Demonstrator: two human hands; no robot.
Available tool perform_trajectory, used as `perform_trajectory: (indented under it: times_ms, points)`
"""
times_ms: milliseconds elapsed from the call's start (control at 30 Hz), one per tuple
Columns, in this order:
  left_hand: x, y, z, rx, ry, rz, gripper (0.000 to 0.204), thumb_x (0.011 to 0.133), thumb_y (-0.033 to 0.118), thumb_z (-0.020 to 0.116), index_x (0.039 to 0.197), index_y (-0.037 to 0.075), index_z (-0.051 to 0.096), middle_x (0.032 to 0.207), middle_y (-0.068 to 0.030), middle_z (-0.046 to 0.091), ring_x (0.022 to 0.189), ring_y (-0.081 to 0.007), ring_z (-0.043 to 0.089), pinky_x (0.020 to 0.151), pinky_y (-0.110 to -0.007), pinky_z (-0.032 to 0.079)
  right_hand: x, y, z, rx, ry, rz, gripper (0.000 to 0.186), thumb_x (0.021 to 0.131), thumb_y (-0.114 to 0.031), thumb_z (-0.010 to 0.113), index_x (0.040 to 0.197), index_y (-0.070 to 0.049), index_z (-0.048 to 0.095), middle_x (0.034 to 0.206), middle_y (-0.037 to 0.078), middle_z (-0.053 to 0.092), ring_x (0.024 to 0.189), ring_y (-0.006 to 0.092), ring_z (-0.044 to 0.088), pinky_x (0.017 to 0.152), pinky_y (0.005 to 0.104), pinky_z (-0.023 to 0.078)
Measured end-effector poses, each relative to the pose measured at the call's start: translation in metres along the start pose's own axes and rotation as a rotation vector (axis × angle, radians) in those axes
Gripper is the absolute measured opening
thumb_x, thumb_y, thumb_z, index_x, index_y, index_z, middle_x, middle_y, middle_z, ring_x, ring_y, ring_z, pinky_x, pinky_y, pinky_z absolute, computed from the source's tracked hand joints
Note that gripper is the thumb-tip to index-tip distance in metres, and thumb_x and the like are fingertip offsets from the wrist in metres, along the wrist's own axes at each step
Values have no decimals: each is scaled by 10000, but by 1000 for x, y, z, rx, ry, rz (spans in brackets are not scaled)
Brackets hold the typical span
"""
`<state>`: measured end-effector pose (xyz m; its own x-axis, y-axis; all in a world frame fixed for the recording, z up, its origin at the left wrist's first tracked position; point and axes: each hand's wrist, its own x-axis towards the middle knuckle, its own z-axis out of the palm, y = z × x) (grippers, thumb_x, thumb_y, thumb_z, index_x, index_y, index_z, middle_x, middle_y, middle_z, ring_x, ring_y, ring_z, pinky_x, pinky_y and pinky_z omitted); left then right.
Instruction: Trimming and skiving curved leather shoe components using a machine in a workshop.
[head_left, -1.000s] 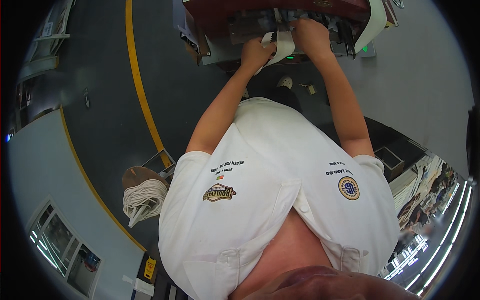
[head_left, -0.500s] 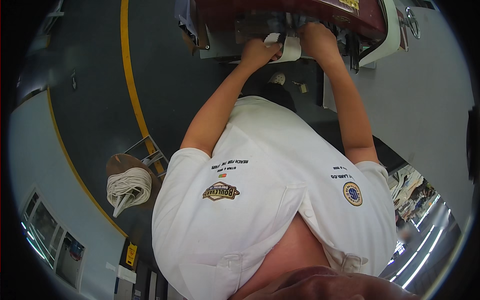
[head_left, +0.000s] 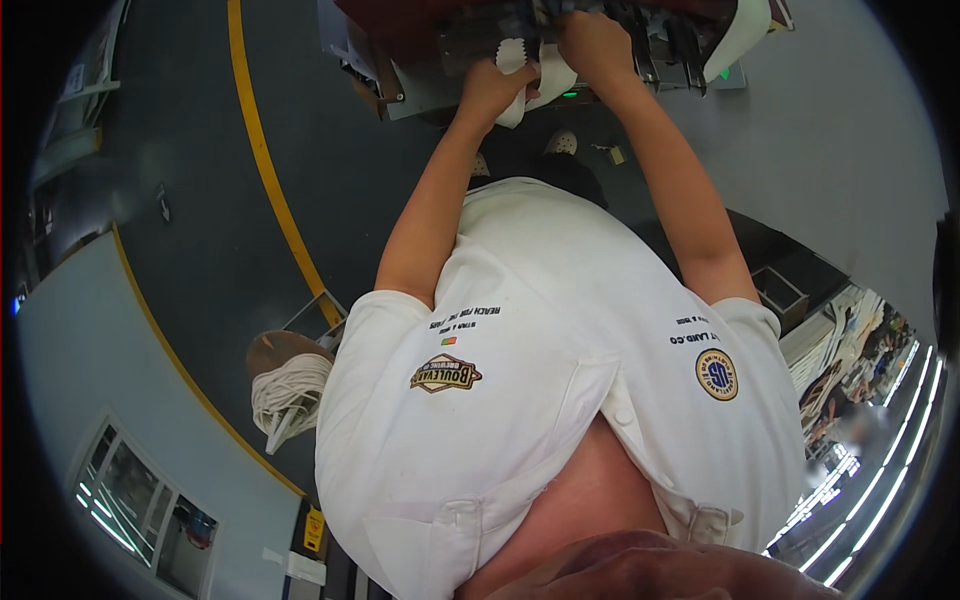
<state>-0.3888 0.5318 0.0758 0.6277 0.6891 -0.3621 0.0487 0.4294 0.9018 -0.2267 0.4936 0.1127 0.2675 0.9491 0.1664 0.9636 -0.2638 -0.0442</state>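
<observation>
The head camera, the left one of a side-by-side pair, is looking steeply down from the wearer's head. It is facing along the white shirt (head_left: 560,330), which is lying nearest and filling the middle. The left hand (head_left: 495,90) and right hand (head_left: 598,52) are sitting farther off, at the far edge, where the machine (head_left: 405,40) is running out of view. The wide lens is taking in the floor (head_left: 180,120) and wall (head_left: 190,360) on the left, and it is bending the yellow line (head_left: 263,155).
</observation>
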Motion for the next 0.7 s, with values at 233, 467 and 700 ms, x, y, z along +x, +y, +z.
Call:
perform_trajectory:
  times_ms: [233, 467, 700]
  points:
    - [-28, -2, -4, 172, 119, 8, 345, 828, 185, 591, 1076, -49, 541, 885, -125, 633, 670, -212, 662, 567, -302, 513, -34, 0, -18, 475, 100, 85, 179, 831, -202, 576, 928, -61, 629, 806, 170, 647, 729, 296, 646, 606, 375, 513]
    - [-61, 5, 15, -364, -32, -198, 316, 894, 206, 507, 1148, 18, 499, 1024, -85, 576, 924, -165, 555, 793, -295, 449, -109, -27, -28, 1387, -221, 470, 220, 848, -186, 636, 1030, -87, 564, 735, -31, 532, 551, 19, 433, 454, 185, 342]
    - [-50, -12, 20, -410, -82, -226, 311, 912, 208, 522, 1173, 43, 481, 1062, -80, 569, 982, -180, 554, 855, -334, 449, -124, -32, -15, 1422, -288, 641, 226, 820, -246, 683, 903, -44, 625, 665, -38, 524, 451, 14, 393, 381, 182, 282]
